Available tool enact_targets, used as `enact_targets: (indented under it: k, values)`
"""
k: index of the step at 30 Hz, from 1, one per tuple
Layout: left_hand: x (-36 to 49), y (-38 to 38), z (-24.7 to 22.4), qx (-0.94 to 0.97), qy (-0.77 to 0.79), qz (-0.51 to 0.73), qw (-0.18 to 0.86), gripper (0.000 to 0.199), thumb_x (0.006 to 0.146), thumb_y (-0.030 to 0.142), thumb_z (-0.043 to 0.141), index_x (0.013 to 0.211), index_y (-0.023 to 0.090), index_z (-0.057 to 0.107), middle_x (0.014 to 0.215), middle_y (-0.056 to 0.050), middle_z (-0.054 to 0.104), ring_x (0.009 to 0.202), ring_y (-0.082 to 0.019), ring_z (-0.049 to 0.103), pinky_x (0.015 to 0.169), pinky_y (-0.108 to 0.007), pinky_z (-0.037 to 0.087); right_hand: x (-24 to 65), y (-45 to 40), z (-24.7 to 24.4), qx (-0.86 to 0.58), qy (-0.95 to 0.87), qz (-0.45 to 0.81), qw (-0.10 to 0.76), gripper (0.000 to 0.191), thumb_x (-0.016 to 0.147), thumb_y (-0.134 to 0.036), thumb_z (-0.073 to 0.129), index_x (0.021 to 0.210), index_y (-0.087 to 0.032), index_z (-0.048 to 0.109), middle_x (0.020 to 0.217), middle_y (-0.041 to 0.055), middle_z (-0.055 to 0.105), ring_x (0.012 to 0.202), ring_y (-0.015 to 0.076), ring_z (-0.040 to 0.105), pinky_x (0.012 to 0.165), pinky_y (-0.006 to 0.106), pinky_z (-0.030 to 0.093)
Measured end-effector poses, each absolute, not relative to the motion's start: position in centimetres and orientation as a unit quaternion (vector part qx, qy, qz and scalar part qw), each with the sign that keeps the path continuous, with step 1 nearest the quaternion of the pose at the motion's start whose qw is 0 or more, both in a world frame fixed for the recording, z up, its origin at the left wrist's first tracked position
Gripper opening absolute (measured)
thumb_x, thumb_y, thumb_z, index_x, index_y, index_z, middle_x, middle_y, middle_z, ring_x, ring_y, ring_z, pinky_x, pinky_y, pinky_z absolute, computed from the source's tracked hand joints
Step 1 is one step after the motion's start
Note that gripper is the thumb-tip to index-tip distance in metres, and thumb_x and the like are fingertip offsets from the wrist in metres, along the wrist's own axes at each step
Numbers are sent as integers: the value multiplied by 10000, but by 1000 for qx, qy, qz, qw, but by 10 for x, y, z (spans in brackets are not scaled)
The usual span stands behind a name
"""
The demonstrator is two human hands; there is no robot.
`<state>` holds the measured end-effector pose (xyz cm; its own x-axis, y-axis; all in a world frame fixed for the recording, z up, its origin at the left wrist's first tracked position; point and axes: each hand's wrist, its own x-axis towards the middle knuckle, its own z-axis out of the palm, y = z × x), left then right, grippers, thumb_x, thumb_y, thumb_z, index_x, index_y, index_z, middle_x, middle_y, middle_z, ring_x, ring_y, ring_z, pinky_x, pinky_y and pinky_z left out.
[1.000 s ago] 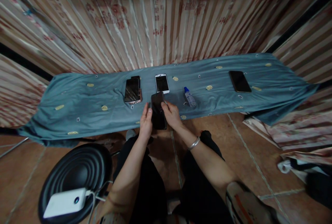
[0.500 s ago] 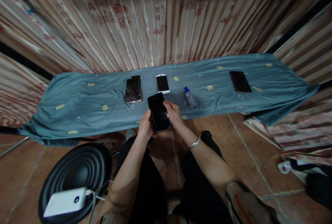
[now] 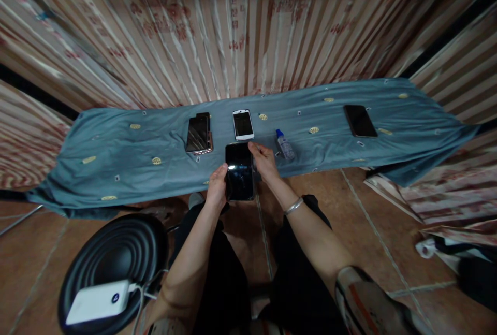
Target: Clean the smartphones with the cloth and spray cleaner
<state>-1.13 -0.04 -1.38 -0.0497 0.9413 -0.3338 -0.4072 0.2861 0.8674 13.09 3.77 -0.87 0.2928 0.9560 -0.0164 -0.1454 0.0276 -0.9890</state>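
A black smartphone (image 3: 239, 177) is held over the front edge of the cloth, its dark glossy face towards me with a bright reflection on it. My left hand (image 3: 217, 185) grips its left side, thumb along the edge. At the phone's upper right corner, my right hand (image 3: 264, 160) is closed with thumb and finger on it. Just beyond lies a white smartphone (image 3: 243, 125). To the left a dark phone (image 3: 198, 134) rests on top of other phones. A small bottle with a blue cap (image 3: 285, 145) lies right of my right hand.
A teal patterned cloth (image 3: 135, 156) covers the long narrow table. Another dark phone (image 3: 360, 121) lies at its right. A white power bank (image 3: 99, 302) with a cable sits on a round black stool (image 3: 151, 236) at lower left. Striped curtains (image 3: 209, 29) hang behind.
The black phone has turned nearly straight and shifted slightly right. My right hand has slid up from its right side to the upper right corner.
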Motion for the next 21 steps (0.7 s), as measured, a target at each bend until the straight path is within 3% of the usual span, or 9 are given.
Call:
enact_targets:
  k: [15,21]
  values:
    - [-14,2,-15,270,519,539,606,349,632,448,825,785,181,659,777,-15,724,847,-201,682,936,-359,481,131,44,-11,-515,-302,510,619,425,651,-625,758,633,-209,673,596,-36,627,663,142,586,676,269,450]
    - [-14,1,-12,277,509,533,617,349,647,458,820,804,179,682,806,-47,749,934,-246,703,971,-389,484,131,43,-13,-498,-290,534,619,449,621,-641,762,626,-207,645,588,-41,614,626,128,563,630,254,425]
